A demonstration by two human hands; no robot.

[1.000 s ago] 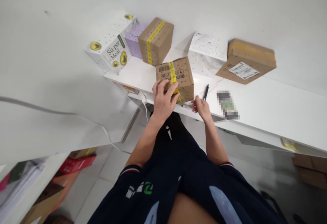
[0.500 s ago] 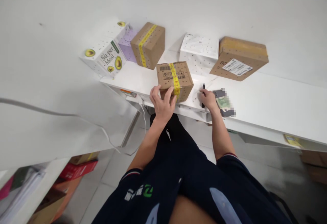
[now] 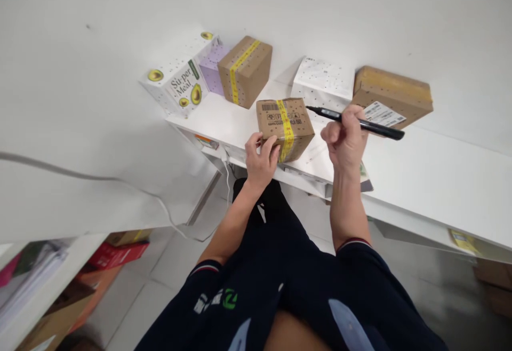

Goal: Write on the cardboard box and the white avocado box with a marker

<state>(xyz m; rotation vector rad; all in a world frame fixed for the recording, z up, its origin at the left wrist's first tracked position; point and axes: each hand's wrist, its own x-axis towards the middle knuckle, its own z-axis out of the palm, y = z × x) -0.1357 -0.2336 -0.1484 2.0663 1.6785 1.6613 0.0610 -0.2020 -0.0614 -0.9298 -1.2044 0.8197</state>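
Observation:
A small cardboard box (image 3: 285, 127) bound with yellow tape sits near the front edge of a white table (image 3: 432, 175). My left hand (image 3: 261, 160) grips the box's near left corner. My right hand (image 3: 346, 138) is raised just right of the box and is closed around a black marker pen (image 3: 380, 128), which lies level with its tip pointing left over the box's far right corner. A small dark object (image 3: 365, 177) lies on the table, partly hidden behind my right wrist.
At the back stand a white "Super Meal" avocado carton (image 3: 180, 81), a purple box (image 3: 212, 65), a second taped cardboard box (image 3: 245, 69), a white dotted parcel (image 3: 324, 81) and a flat labelled cardboard parcel (image 3: 394, 97). A white cable (image 3: 100, 177) hangs at left. Boxes lie on the floor.
My right hand picked the black marker up off the table and lifted it beside the box. My left hand slid from the box's top to its near corner.

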